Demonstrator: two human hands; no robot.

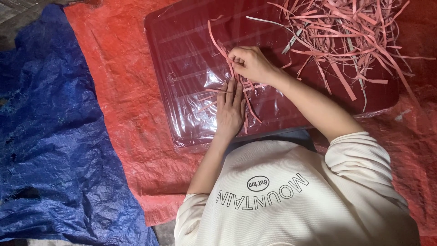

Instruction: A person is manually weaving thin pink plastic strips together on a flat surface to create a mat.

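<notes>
A big red tarp (132,105) is covering the floor, and a blue tarp (50,136) is lying over its left side. On the red tarp a dark board wrapped in clear plastic (191,50) is sitting, with its near edge just in front of the person. The left half of the board is lying bare, with lots of room. A loose pile of pink strips (346,36) is crowding its far right corner. The left hand (230,109) is lying flat, pressing down a few woven pink strips (248,98) near the board's near edge. The right hand (250,63) is pinching its grip together on one long strip (217,43).
</notes>
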